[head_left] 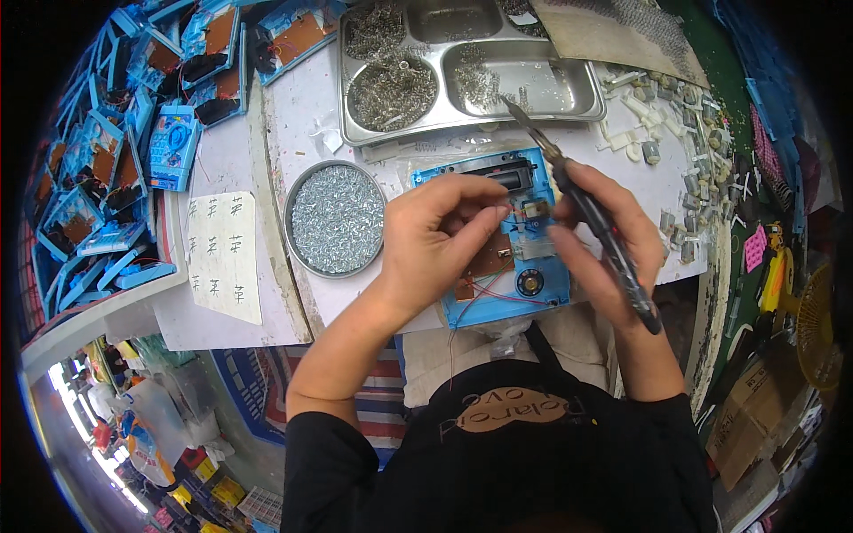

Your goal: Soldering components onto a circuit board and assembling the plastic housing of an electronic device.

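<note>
An open blue plastic casing (pixel 557 291) lies on the table under both my hands. Inside it are a brown circuit board (pixel 490 257), a small round speaker (pixel 530 282), a black compartment (pixel 514 175), a clear and white motor unit (pixel 535 213) and thin red and green wires. My left hand (pixel 435 233) is over the casing's left side, thumb and fingertips pinched together; whatever is between them is too small to make out. Wrapped in my right hand (pixel 617 231) is a black-handled tool with a long pointed metal tip (pixel 600 218), slanting up and left, tip above the tray.
Behind the casing stands a metal compartment tray (pixel 351 120) with small springs. A round tin of screws (pixel 336 219) is at left, beside a paper sheet with handwriting (pixel 222 258). Blue casings (pixel 173 147) pile up far left. Small motors and white parts (pixel 649 133) lie right.
</note>
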{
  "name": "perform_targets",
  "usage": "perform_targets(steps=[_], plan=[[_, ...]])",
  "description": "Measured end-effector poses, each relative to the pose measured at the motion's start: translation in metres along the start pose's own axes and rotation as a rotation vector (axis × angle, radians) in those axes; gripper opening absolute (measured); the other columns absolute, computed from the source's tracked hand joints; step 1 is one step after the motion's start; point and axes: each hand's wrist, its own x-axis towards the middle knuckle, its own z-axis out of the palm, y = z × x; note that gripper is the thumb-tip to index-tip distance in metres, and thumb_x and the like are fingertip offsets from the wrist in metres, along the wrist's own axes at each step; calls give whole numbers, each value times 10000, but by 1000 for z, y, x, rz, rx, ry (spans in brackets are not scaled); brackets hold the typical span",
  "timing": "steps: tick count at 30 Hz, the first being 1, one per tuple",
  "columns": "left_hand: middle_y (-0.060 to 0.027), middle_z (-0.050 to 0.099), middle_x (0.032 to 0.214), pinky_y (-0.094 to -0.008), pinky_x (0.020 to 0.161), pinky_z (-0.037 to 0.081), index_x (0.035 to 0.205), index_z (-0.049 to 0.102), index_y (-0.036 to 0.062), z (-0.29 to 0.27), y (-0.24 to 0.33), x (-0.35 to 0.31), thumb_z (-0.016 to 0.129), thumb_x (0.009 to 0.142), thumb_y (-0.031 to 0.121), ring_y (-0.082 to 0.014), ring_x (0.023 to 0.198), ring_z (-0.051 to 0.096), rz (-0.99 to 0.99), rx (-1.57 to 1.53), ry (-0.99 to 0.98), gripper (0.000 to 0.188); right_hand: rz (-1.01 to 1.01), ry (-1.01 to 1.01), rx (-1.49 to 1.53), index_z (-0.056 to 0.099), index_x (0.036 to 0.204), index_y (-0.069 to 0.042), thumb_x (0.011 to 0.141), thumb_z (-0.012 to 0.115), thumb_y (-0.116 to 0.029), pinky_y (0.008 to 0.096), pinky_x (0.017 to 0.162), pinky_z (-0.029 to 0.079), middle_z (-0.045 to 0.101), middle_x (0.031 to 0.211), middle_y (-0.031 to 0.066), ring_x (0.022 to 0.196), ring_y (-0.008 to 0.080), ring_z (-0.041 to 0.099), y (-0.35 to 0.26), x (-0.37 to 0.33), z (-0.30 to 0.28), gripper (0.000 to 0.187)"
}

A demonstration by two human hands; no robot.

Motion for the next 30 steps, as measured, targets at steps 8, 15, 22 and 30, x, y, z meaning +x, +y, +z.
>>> perform_targets(steps=[8,15,22,30], plan=[[-34,734,865,-218,705,528,969,745,-4,11,3,-8,749,893,-2,-76,783,666,-162,-88,120,77,-71,40,37,561,1412,-22,867,724,73,273,887,555,660,1147,90,1030,136,653,4,22,27,576],[-82,710,802,-248,580,509,948,754,-1,7,0,-1,766,855,30,-113,630,648,18,130,63,99,-40,106,99,628,1348,-54,852,710,65,285,814,565,693,1038,102,892,155,693,11,30,35,516],[-65,696,785,-240,558,499,901,744,3,13,2,-3,783,839,44,-90,596,629,-145,19,107,85,26,121,173,603,1375,-50,835,705,90,275,831,574,679,1071,103,915,155,700,6,22,31,567],[-57,680,782,-231,570,489,904,740,6,13,2,-5,784,839,48,-92,614,621,-95,63,106,90,-4,12,74,527,1437,-28,872,713,78,278,911,550,644,1138,87,980,132,666,8,24,30,605]])
